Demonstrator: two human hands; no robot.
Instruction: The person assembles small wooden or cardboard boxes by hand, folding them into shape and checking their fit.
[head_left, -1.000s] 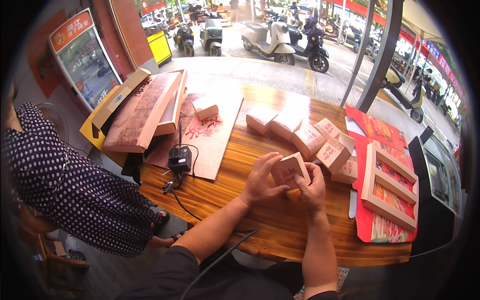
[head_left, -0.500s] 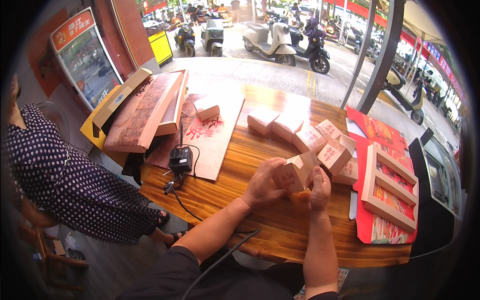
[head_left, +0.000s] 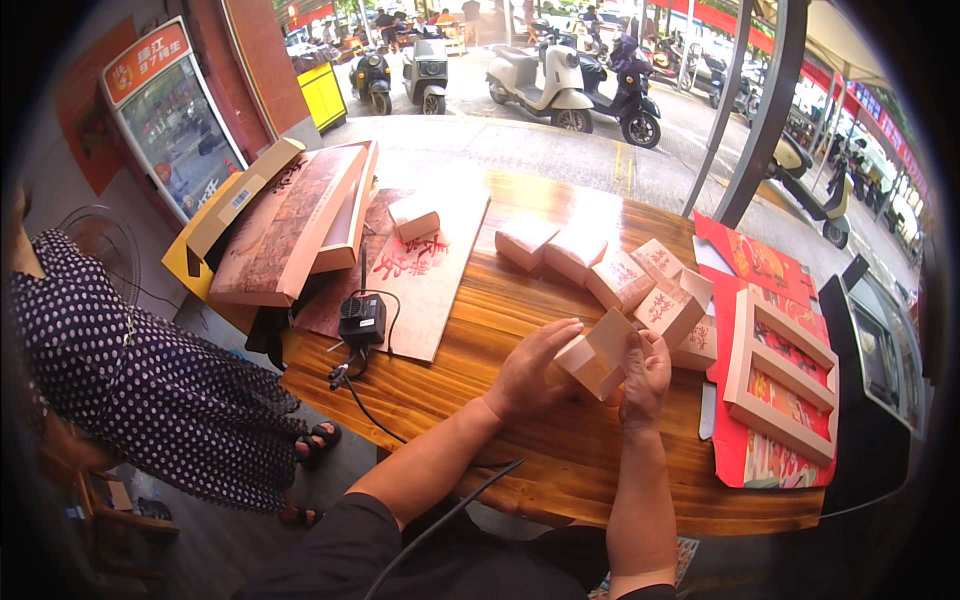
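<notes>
- Well, from where I stand, the small box (head_left: 590, 372) is right between the person's two hands, apparently held up over the wooden tabletop (head_left: 470, 405) and in front of the chest.
- It sits tilted, one corner toward the person, its flap (head_left: 612, 338) standing raised and leaning to the right-hand side; the box looks nearly as broad as long, so I can't pick out a long axis.
- Both hands touch it: the body lies just right of the left grip (head_left: 528, 372), while the flap's edge meets the right grip (head_left: 645, 380), so that hand is nearer the opening.
- The left grip is curved around the box's left side, fingers stretched along the far edge; its thumb is mostly hidden, and how firmly it presses I can't tell.
- The right grip is pinched together, thumb laid on the flap.
- Just beyond the right hand lies a cluster of similar boxes (head_left: 618, 278), with a cardboard frame (head_left: 780, 430) farther right on red packaging (head_left: 725, 440).
</notes>
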